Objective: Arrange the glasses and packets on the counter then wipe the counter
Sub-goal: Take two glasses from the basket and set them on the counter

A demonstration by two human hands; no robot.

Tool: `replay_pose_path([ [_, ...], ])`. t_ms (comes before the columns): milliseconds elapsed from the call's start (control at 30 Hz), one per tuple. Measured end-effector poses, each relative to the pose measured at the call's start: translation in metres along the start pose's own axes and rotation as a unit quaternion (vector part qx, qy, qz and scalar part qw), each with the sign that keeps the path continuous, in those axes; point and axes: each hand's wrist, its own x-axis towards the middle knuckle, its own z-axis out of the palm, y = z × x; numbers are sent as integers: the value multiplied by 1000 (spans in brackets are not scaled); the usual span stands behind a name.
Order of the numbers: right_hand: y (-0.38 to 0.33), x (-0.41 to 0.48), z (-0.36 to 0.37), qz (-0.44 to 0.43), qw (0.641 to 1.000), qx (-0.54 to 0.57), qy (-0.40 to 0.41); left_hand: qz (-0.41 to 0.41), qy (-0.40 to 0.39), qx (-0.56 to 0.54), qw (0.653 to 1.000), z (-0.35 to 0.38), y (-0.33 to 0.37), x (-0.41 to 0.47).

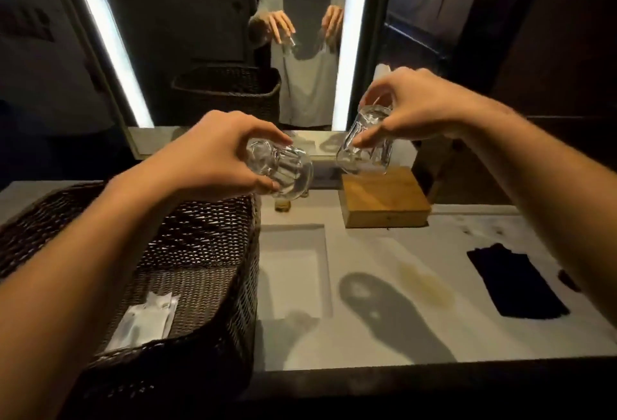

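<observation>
My left hand grips a clear ribbed glass, tilted on its side, in the air above the far corner of the wicker basket. My right hand holds a second clear glass from above, hanging just over the wooden block. White packets lie flat inside the basket. A black cloth lies folded on the grey counter at the right. A yellowish stain marks the counter's middle.
A mirror with two lit strips stands behind the counter and reflects a person and a basket. A shallow square recess sits in the counter beside the basket. A small amber object stands at the back. The counter's dark front edge is close.
</observation>
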Motion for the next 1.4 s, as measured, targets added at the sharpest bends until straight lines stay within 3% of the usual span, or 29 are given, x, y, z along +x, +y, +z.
replay_pose_path([
  [300,111,-52,-26,135,991,5,-12,83,-64,-15,994,46,66,88],
  [800,327,-50,-25,241,968,35,-55,102,-118,-45,987,176,186,252],
  [1400,591,-14,114,334,934,98,-73,13,-252,-37,967,439,259,429],
])
